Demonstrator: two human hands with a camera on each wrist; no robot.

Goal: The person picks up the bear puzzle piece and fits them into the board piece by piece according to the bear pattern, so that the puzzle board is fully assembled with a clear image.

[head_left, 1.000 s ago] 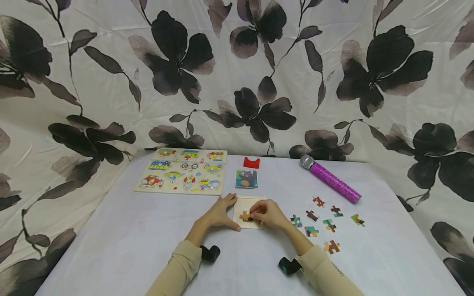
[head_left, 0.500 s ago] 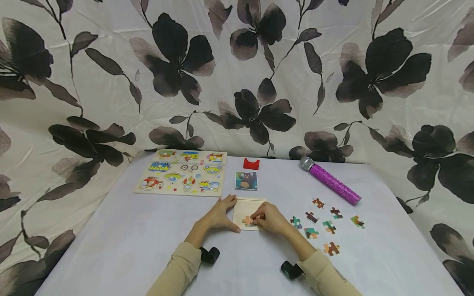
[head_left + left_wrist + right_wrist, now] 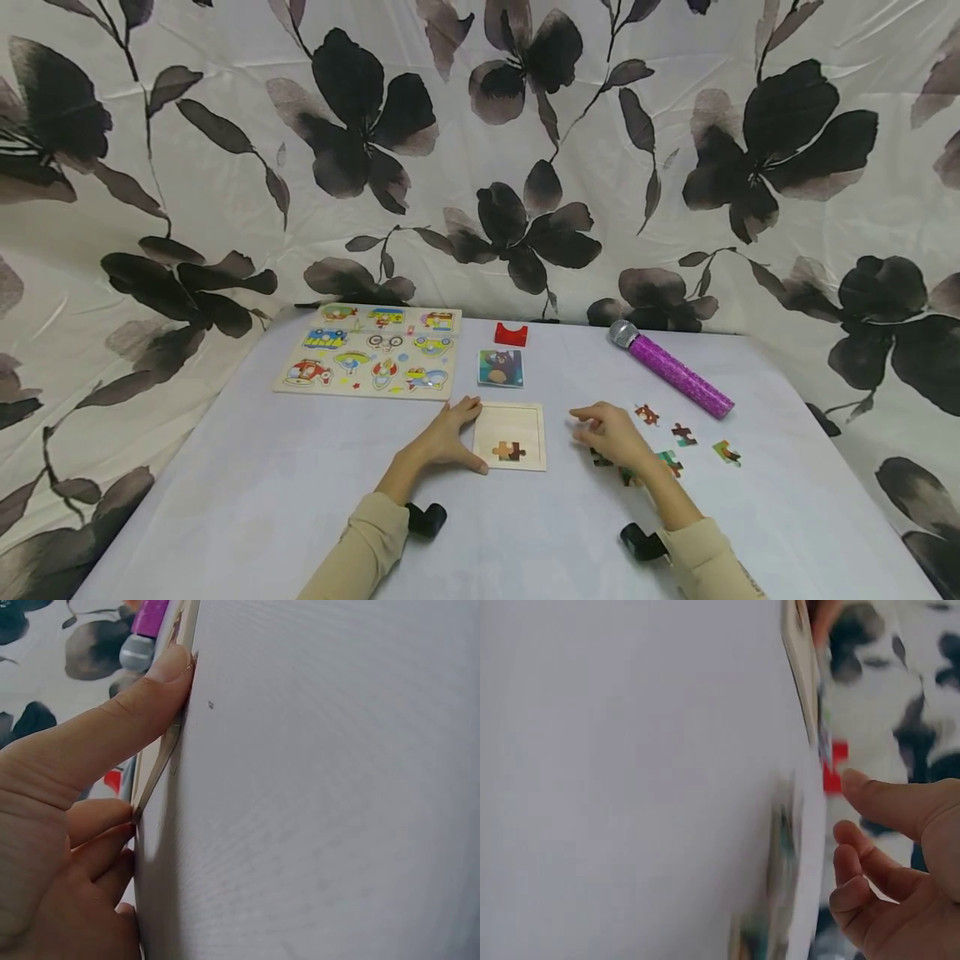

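Note:
A square wooden puzzle tray (image 3: pixel 517 421) lies flat in front of me. Two brown jigsaw pieces (image 3: pixel 509 451) sit joined side by side near its front edge. My left hand (image 3: pixel 441 437) grips the tray's left side, thumb at the near corner and fingers at the far one; the left wrist view shows the thumb (image 3: pixel 135 709) against the edge. To the right, my right hand (image 3: pixel 617 435) hovers over loose jigsaw pieces (image 3: pixel 670 463), partly covering some. Its fingers are loosely bent with nothing between them, as the right wrist view also shows.
Behind the tray lies a bear picture card (image 3: pixel 501 368), with a red notched block (image 3: pixel 511 335) beyond it. A wooden vehicle puzzle board (image 3: pixel 367 367) is at the back left. At the back right rests a glittery purple microphone (image 3: pixel 678 373). Floral cloth (image 3: pixel 525 225) hangs behind the table.
My right hand has let go of the second brown piece, leaving it against the first in the tray, and has moved right over the loose pieces. My left hand stays on the tray.

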